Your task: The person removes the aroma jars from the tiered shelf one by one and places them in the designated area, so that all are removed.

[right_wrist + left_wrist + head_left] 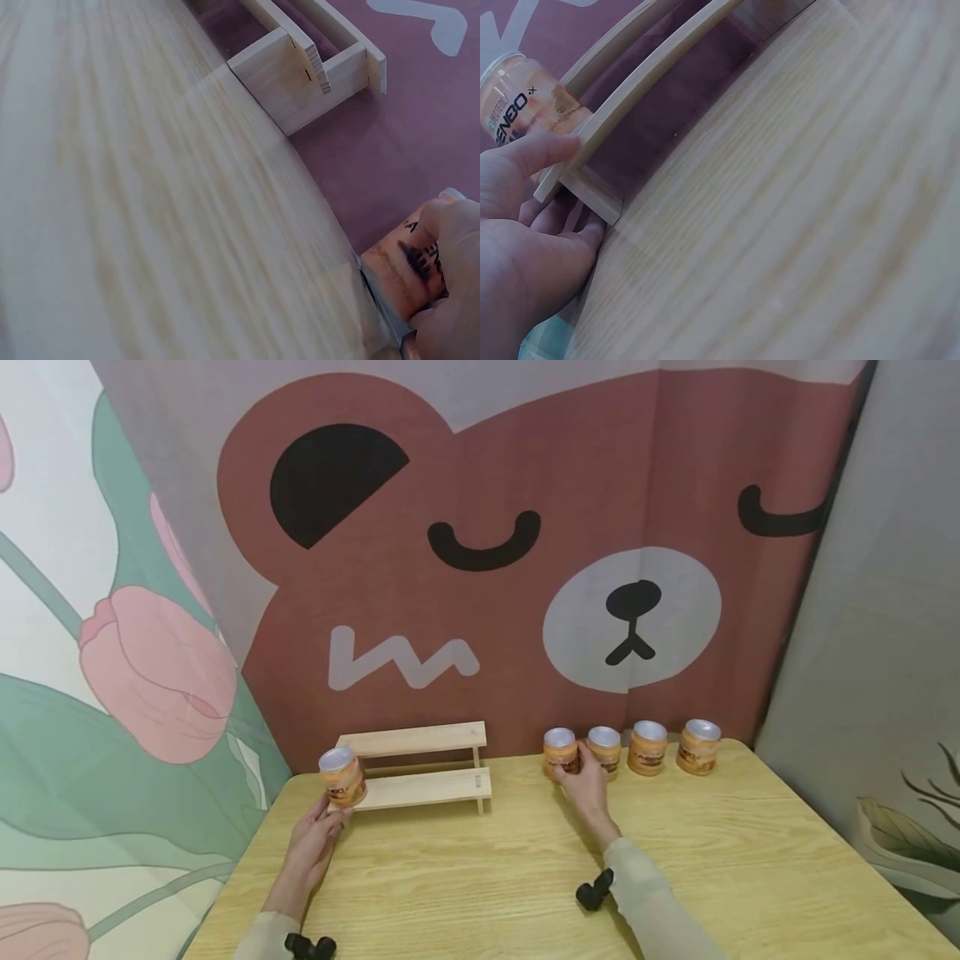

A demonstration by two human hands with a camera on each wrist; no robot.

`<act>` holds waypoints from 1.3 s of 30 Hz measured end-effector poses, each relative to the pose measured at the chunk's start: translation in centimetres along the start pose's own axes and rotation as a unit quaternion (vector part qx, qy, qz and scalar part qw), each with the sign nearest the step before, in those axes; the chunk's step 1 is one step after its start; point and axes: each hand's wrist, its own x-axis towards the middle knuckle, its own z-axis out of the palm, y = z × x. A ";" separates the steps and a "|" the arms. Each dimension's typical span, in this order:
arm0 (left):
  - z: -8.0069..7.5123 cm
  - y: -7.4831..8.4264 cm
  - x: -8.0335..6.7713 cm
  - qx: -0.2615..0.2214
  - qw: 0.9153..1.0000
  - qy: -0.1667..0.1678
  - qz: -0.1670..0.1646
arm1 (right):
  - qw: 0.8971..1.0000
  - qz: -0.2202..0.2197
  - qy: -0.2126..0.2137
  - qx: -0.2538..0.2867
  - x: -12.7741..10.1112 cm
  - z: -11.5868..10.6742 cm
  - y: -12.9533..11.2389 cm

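**Two Jars in Hand, One at the Shelf**

On the lower step [435, 788] of the small wooden rack [417, 766], at its left end, stands an orange jar [342, 777] with a silver lid. Held there by the left hand [318, 839], fingers curled up around its base; thumb seen pressed near the label in the left wrist view [525, 154].

Over at the back edge of the yellow wood table [525, 877], a row of four like jars. Leftmost of the row [561, 752] gripped by the right hand [585, 785], fingers wrapped about its side, as also shown close up [420, 262]. Other three jars [649, 747] standing untouched just to the right.

Judged as mid-transfer: one jar being seated on the rack, another just taken up. Next, probably: release on the left once the jar sits flat and clear of the step's edge, then a lift and carry leftward across the table without knocking the neighbouring jar.
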 end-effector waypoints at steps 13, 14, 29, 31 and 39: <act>-0.2 -0.3 -0.2 0.011 1.000 0.001 0.011 | 0.999 -0.004 0.038 0.008 0.1 0.0 -1.5; -0.3 -0.3 -0.2 0.012 1.000 0.001 0.009 | 0.999 -0.009 0.043 0.011 0.1 0.0 -1.8; 0.4 0.3 -0.2 0.005 1.000 -0.010 0.016 | 0.985 -0.098 0.089 0.111 0.5 -0.2 -8.4; 0.5 0.3 -0.2 0.001 1.000 -0.010 0.019 | 0.984 -0.100 0.076 0.129 0.1 0.0 -9.8; 0.4 0.6 -0.7 -0.017 1.000 -0.011 0.022 | 0.975 -0.120 0.010 0.189 -3.3 2.7 -17.3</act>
